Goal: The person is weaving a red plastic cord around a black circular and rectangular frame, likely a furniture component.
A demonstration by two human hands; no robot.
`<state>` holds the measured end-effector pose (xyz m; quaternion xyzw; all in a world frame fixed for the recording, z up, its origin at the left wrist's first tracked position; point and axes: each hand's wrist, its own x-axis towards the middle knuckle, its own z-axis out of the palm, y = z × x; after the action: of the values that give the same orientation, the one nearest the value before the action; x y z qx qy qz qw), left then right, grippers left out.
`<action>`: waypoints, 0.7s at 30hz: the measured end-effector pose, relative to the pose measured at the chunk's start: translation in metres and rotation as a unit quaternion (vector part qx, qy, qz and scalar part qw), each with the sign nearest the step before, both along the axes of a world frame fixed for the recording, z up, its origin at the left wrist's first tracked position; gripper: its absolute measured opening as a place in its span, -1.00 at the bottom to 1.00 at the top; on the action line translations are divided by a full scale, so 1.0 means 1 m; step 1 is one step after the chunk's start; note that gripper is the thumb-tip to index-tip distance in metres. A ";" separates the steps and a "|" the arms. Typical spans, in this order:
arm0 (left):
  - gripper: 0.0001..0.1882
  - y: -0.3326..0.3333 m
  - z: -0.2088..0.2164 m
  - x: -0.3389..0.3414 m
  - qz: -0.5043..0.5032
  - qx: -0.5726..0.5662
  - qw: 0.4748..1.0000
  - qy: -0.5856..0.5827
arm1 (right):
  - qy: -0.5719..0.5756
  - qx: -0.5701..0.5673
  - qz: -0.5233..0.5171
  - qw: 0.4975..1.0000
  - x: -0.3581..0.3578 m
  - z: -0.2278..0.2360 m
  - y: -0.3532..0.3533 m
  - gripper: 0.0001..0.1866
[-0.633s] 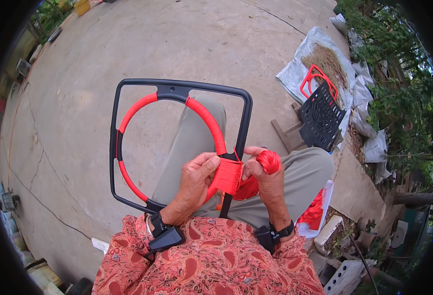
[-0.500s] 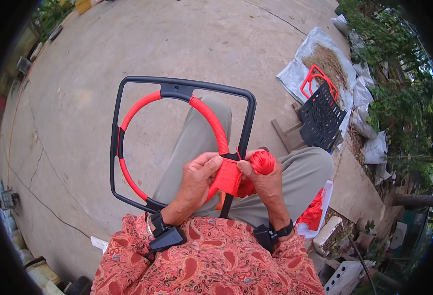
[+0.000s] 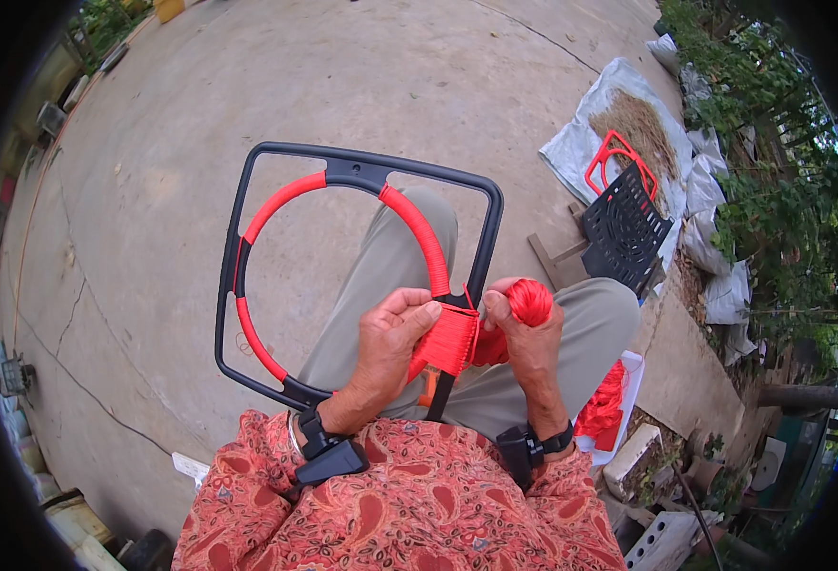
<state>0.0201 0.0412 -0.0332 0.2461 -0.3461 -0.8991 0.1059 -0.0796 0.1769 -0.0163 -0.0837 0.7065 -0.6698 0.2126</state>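
Observation:
A black squarish frame with a round inner ring rests against my lap, most of the ring wound in red cord. My left hand pinches the ring's right side, thumb pressed at the edge of a wide red wrapped band that spans the ring and the frame bar. In my right hand is a bundle of red cord, gripped just right of the bar. A loose strand stands by the bar near the band's top. More red cord shows behind the right fingers, partly hidden.
Right of my knee stands a white box holding red material. Farther off, a black slotted panel leans with a red frame by a pale sheet bearing dry plant matter. Bricks and white sacks line the right side.
My right hand has drawn away from the wrapped band, to the right, with the cord bundle. The frame has shifted slightly right, and my left hand keeps its pinch.

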 end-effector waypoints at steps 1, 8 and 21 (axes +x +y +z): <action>-0.81 0.001 0.002 -0.001 0.000 0.007 1.000 -0.005 | 0.041 0.038 -0.005 0.998 0.000 0.006 -0.001 -0.86; -0.82 0.002 0.000 -0.001 0.013 0.007 1.000 -0.008 | 0.379 0.087 0.128 0.913 -0.010 0.010 -0.011 -0.84; -0.70 -0.013 0.017 0.007 -0.070 0.030 0.994 0.074 | -0.024 -0.094 0.065 0.993 0.005 0.004 0.004 -0.79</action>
<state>0.0270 0.0278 -0.0164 0.1577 -0.3265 -0.9300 0.0605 -0.0749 0.1807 -0.0123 -0.1327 0.6278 -0.7202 0.2639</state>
